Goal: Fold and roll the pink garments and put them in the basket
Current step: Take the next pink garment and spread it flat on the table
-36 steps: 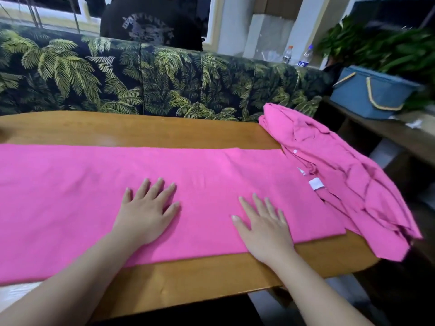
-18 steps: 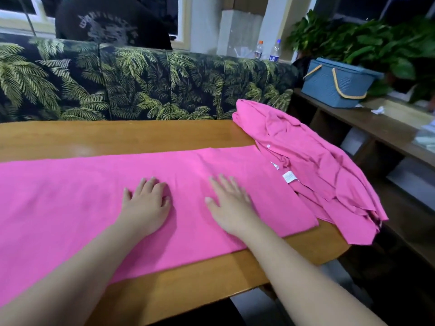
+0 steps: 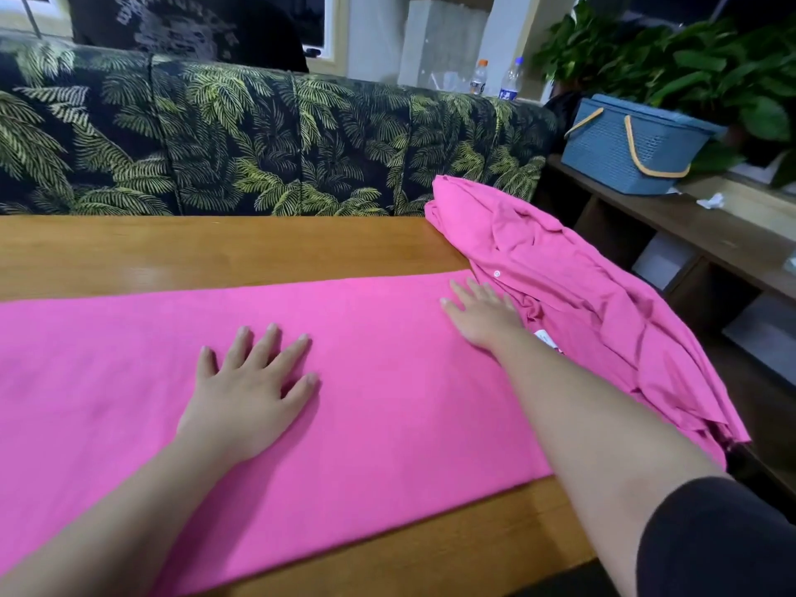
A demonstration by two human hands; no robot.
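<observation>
A long pink garment [image 3: 366, 381], folded into a strip across the wooden table [image 3: 194, 247], is pressed flat by the left hand [image 3: 250, 394] and right hand [image 3: 482, 316], fingers straight and gripping nothing; creases are probably best smoothed outward so it rolls tightly for the blue basket [image 3: 620, 152].

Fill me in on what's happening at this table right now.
A person is flattening a pink garment folded into a long strip on the wooden table. The left hand presses flat on its middle; the right hand lies flat near its right end, beside a crumpled pink shirt at the table's corner. Nothing is rolled yet. The blue basket sits on a side shelf.
</observation>
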